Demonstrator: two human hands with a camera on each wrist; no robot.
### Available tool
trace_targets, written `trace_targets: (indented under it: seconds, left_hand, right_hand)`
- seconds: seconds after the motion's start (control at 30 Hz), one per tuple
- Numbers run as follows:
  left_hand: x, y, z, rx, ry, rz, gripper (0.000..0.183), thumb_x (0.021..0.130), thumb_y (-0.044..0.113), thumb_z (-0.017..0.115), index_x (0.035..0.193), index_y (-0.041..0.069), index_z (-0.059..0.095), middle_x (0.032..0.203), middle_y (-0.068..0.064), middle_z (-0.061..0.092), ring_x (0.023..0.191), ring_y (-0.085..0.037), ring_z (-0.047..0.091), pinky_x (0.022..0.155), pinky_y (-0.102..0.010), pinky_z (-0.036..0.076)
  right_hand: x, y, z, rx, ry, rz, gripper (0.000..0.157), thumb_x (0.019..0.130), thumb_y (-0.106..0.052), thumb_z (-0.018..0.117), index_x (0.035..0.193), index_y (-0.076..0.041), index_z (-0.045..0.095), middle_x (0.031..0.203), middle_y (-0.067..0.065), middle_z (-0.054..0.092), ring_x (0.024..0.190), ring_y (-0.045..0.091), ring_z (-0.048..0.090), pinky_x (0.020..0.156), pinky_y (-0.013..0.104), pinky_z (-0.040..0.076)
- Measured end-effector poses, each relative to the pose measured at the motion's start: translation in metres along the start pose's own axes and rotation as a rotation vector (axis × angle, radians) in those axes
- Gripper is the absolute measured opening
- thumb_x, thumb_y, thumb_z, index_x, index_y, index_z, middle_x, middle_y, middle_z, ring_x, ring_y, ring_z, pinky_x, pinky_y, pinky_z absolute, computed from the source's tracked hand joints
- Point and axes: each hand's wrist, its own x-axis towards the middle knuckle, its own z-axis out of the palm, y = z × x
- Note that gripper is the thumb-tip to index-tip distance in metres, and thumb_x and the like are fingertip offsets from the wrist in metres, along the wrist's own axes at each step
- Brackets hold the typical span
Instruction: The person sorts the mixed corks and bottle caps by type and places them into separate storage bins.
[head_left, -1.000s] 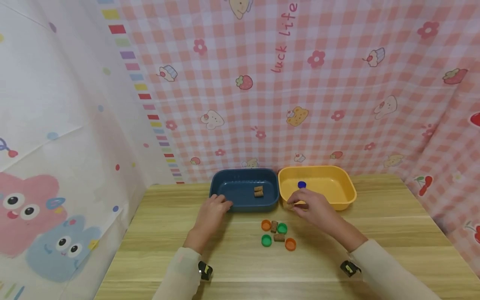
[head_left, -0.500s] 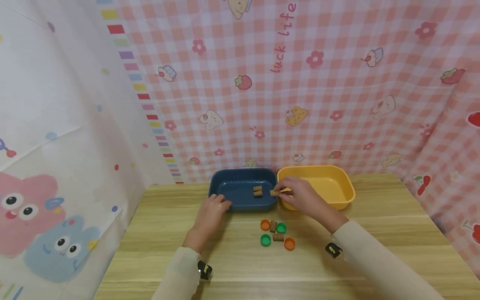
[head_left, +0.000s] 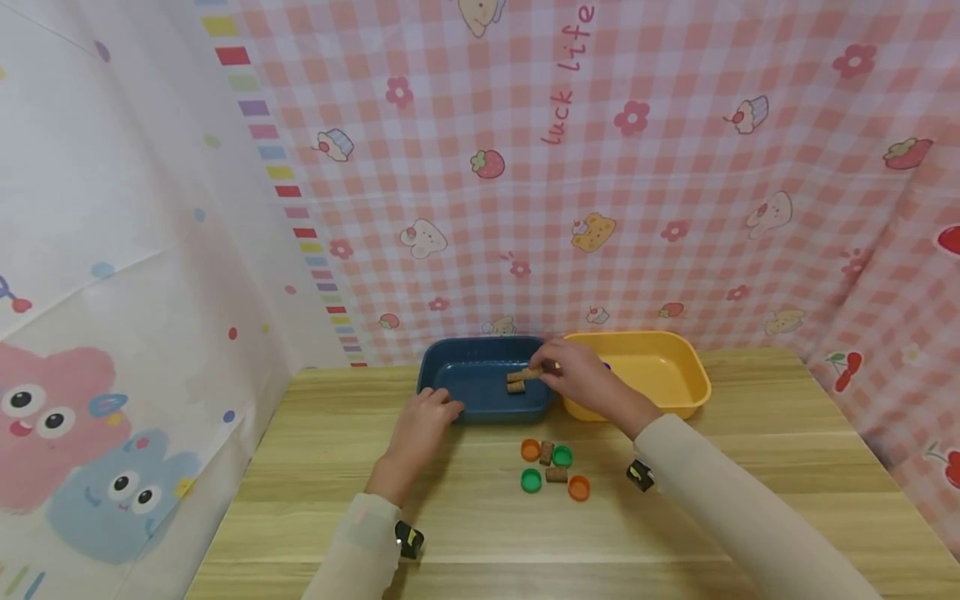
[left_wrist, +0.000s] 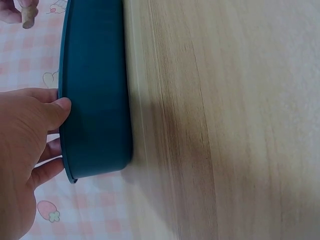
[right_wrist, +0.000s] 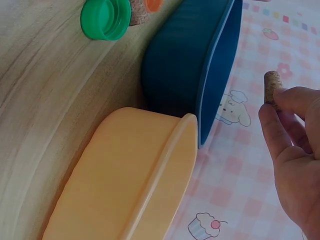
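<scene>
My left hand [head_left: 420, 427] grips the near left rim of the dark blue basin [left_wrist: 95, 90], its thumb on the outer wall and fingers over the edge. Between the thumb and fingers of my right hand [head_left: 581, 377] is a cork [right_wrist: 271, 85], held above the right part of the blue basin. Two more corks lie on that basin's floor, the nearer cork [head_left: 516, 387] fully visible. To the right stands a yellow basin [head_left: 693, 400]; a dark blue cap [head_left: 607, 365] inside it is mostly hidden by my right hand.
On the wooden table [head_left: 480, 533], in front of the basins, lie an orange cap [head_left: 530, 450], a green cap [head_left: 562, 456], a second green cap [head_left: 531, 481] and another orange cap [head_left: 579, 487]. Among them are a cork [head_left: 547, 452] and another cork [head_left: 557, 475]. A checked cloth [head_left: 450, 192] hangs behind.
My right hand has carried the cork left, from the yellow basin's front edge to over the blue basin. The left hand has stayed on the rim.
</scene>
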Motion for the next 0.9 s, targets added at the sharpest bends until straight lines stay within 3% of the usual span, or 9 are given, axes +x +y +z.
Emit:
trace_targets:
  seconds: [0.13,0.37,0.6,0.9]
  left_hand:
    - [0.0,0.0,0.001,-0.001,0.006,0.002,0.015,0.088,0.005,0.076,0.099,0.014,0.082,0.084,-0.002,0.065,0.075,-0.024,0.056,0.066,-0.036,0.049]
    - [0.0,0.0,0.001,-0.007,0.013,0.005,0.015,0.088,0.005,0.076,0.098,0.014,0.082,0.083,-0.003,0.064,0.074,-0.024,0.055,0.067,-0.037,0.049]
    - [0.0,0.0,0.001,0.02,0.012,0.009,0.015,0.088,0.006,0.077,0.099,0.015,0.082,0.083,-0.004,0.065,0.072,-0.024,0.054,0.065,-0.035,0.049]
    - [0.0,0.001,-0.001,0.023,0.004,0.009,0.015,0.089,0.006,0.075,0.099,0.015,0.082,0.084,-0.003,0.064,0.075,-0.024,0.055,0.067,-0.036,0.049]
  right_hand:
    - [0.009,0.003,0.004,-0.007,-0.046,0.031,0.015,0.094,-0.006,0.074,0.107,-0.011,0.075,0.105,0.004,0.067,0.098,0.02,0.068,0.087,0.036,0.059]
    - [0.024,0.008,0.011,-0.029,-0.1,0.053,0.015,0.093,-0.005,0.075,0.107,-0.01,0.075,0.105,0.005,0.069,0.094,0.021,0.063,0.088,0.038,0.057]
    - [0.035,0.009,0.02,-0.057,-0.091,0.033,0.013,0.091,-0.003,0.075,0.104,-0.008,0.077,0.101,0.007,0.071,0.089,0.02,0.062,0.084,0.037,0.057]
    - [0.043,0.012,0.029,-0.052,-0.142,0.103,0.017,0.093,-0.001,0.072,0.108,-0.004,0.076,0.106,0.011,0.07,0.098,0.025,0.065,0.088,0.04,0.057]
